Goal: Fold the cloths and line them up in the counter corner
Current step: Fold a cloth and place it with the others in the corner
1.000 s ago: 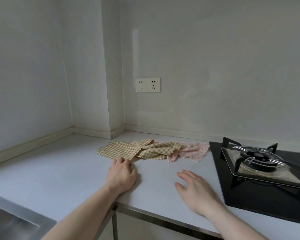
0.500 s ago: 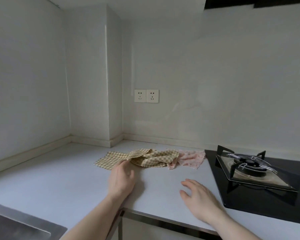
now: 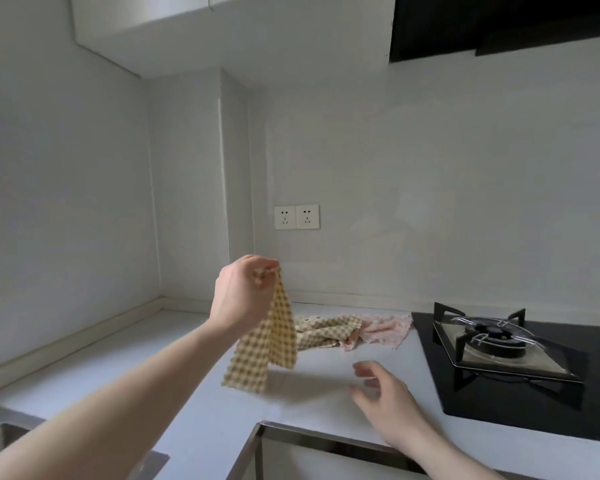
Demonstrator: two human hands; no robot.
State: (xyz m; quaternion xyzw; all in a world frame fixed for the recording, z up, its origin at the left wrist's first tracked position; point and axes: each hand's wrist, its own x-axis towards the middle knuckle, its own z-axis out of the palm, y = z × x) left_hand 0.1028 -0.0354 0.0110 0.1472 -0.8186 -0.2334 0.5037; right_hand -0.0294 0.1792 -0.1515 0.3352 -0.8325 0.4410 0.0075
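I had lifted the checked cloth (image 3: 271,344) off the counter (image 3: 125,358); my left hand (image 3: 241,294) pinched its corner, letting it dangle, while my right hand (image 3: 383,398) hovered loose and empty; folding could start, with the other cloths (image 3: 354,332) still heaped by the stove (image 3: 506,344)

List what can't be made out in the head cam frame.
- Left hand: fingertips hidden behind the pinched corner of the lifted checked cloth.
- Cloth pile on the counter: its left end is hidden behind the lifted cloth; how many checked cloths it holds is unclear.
- Right hand: motion-blurred, finger pose unclear.
- Sink: cut off by the left and bottom edges.
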